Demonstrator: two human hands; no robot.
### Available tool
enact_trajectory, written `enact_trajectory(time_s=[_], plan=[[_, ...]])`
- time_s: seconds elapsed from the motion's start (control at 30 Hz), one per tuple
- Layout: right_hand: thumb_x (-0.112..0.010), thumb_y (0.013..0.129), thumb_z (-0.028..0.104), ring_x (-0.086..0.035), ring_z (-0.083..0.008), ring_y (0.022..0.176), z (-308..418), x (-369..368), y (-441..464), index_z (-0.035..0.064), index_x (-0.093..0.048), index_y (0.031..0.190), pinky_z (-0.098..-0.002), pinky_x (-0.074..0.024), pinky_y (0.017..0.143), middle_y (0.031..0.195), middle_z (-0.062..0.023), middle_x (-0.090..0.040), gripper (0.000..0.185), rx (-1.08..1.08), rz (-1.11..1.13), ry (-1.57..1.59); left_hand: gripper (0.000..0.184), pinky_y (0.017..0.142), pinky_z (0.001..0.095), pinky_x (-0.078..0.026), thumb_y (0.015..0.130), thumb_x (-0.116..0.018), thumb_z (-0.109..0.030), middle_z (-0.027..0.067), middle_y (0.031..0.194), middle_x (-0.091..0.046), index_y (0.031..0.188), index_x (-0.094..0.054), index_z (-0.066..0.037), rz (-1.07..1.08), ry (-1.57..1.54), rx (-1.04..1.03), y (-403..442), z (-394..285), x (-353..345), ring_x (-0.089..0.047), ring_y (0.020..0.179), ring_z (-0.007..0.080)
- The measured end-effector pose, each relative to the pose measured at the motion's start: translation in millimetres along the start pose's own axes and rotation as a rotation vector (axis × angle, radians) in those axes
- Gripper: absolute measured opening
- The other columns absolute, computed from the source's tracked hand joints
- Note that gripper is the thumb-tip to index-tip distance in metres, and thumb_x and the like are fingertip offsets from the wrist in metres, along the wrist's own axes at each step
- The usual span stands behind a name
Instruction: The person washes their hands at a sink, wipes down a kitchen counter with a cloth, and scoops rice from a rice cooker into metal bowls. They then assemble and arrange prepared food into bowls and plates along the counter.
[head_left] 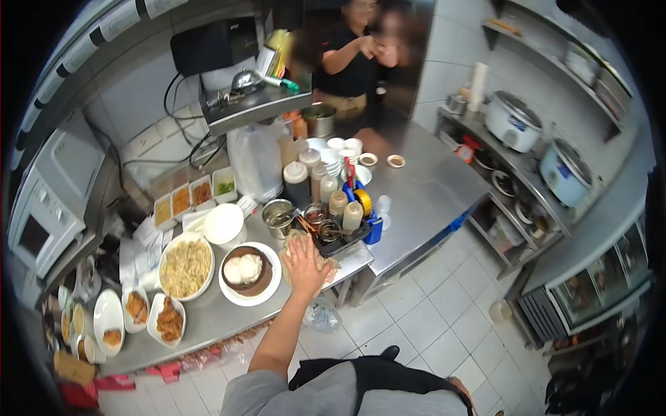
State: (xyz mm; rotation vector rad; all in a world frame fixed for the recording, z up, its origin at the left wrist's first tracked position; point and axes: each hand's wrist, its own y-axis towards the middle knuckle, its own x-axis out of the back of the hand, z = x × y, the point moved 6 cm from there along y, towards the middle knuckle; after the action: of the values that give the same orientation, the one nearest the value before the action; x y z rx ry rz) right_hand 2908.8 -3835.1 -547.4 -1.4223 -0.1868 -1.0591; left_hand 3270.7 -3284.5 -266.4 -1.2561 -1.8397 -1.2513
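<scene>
My left hand (305,263) lies with its fingers spread over a crumpled tan cloth (329,265) at the counter's front edge. Just left of it is a white plate (275,284) bearing a round brown dish with soft white rounded food (243,269). Beyond my fingers stand a metal pot (279,216) with a utensil in it and a black caddy (350,243) of sauce jars. Low at the right side of my body, a small part of my right hand (458,386) shows; its fingers cannot be made out.
Left on the counter are a bowl of fried rice (186,266), fried chicken (169,320) and an oval dish (109,322). Squeeze bottles (352,215) and a blue tape dispenser (374,230) stand ahead. A person (347,69) stands beyond the steel table (433,187). Rice cookers (513,121) line the right shelf.
</scene>
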Motion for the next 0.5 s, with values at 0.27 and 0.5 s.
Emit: enact_trajectory(time_s=[0.27,0.5], plan=[[-0.062,0.074,0.032,-0.060,-0.0325,0.092,-10,189,146,0.0066,-0.065,0.096,-0.0377,-0.0475,0.080,0.097,-0.0170,-0.063,0.033,0.168,0.094,-0.144,0.060,0.097,0.0523,-0.026,0.065,-0.071,-0.032,0.0147,0.130,-0.039,0.118,-0.051,-0.011,-0.198,0.118,0.204,-9,-9,-14,-0.030,0.124,0.0359],[-0.059,0.078,0.020,-0.062,-0.0265,0.087,213,372,263,0.0029,-0.062,0.102,-0.0329,-0.0488,0.076,0.096,-0.0170,-0.063,0.030,0.754,-0.212,0.016,0.038,0.091,0.0410,-0.037,0.069,-0.062,-0.005,0.0123,0.114,-0.054,0.107,-0.058,-0.006,-0.247,0.043,0.143,-3,-12,-9,-0.047,0.109,0.0314]])
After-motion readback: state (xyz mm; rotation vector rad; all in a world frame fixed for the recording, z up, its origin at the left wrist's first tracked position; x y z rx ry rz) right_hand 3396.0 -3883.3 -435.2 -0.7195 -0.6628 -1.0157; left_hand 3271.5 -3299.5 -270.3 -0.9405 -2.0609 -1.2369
